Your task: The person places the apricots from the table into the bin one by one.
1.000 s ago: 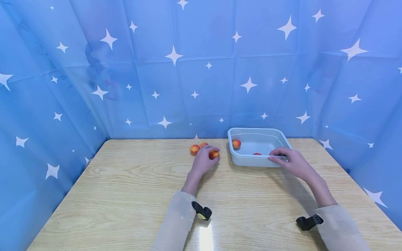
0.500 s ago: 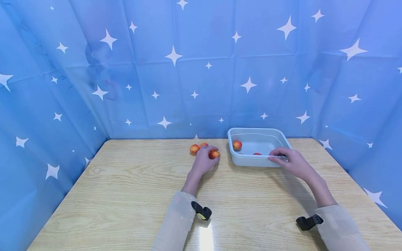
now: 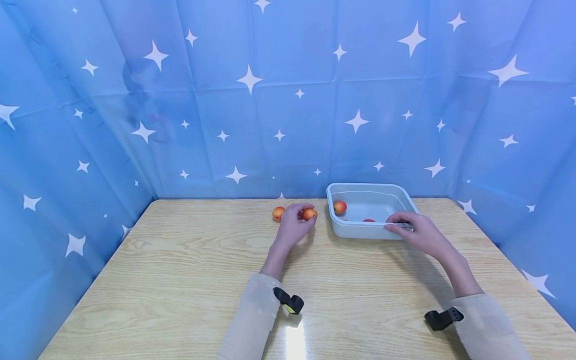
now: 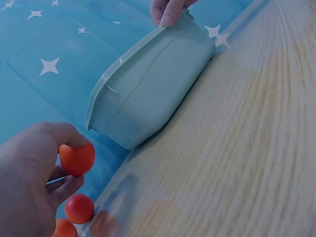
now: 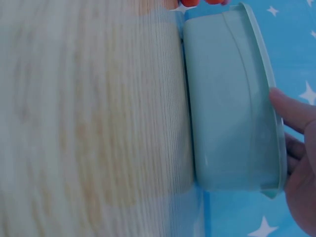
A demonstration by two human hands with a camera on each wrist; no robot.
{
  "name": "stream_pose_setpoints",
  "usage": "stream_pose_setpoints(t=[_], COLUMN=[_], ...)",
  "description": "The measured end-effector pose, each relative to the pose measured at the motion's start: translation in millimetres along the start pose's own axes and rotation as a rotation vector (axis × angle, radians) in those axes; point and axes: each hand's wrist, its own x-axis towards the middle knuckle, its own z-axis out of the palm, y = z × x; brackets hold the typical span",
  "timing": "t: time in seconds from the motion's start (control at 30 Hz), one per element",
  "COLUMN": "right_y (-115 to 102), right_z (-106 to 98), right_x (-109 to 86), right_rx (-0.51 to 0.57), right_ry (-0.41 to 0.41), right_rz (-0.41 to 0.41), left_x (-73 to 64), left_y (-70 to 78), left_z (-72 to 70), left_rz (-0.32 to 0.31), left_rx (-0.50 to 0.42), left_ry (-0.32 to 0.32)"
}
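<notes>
My left hand (image 3: 292,227) pinches a small round orange-red fruit (image 3: 309,214) between thumb and fingers. In the left wrist view that fruit (image 4: 77,158) appears raised off the table. Two more such fruits lie beyond the hand: one fruit (image 4: 79,208) and another fruit (image 4: 65,228) at that view's lower edge. From the head, one loose fruit (image 3: 278,213) shows left of the hand, which hides the other. My right hand (image 3: 418,232) grips the near right rim of a pale blue plastic tub (image 3: 360,231), thumb outside. Inside the tub sit a red-yellow fruit (image 3: 339,207) and a partly hidden one (image 3: 369,220).
The wood-grain table (image 3: 180,280) carries everything, and the tub stands upright near its back edge. Behind it hangs a blue curtain (image 3: 270,100) with white stars, also along both sides. A narrow stretch of table separates the left hand from the tub.
My left hand has moved slightly up with the pinched fruit, covering the back fruit seen before. My right hand and the tub have stayed put.
</notes>
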Motion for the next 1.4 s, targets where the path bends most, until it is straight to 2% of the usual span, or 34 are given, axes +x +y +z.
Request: stream_pose_setpoints(t=[0.4,0.7,1.03,1.23,1.4], right_y=[0,-1,0,0,0], right_z=[0,-1,0,0,0], right_x=[0.1,-0.1,0.6,0.8,0.3], right_rx=[-0.006,0.002,-0.01,-0.012,-0.005], right_ry=[-0.006,-0.014,-0.013,-0.005,-0.004], right_rz=[0.003,0.022,0.014,-0.002,-0.002], left_x=[0.1,1.9,-2.8,-2.8,-2.4], left_y=[19.7,39.2,52.2,55.0,54.7], left_z=[-1.9,1.7,12.1,21.1,28.5], left_rz=[0.048,0.129,0.146,0.15,0.183], left_rx=[-0.067,-0.102,-0.09,-0.098,-0.092], left_ry=[0.043,0.06,0.032,0.014,0.003])
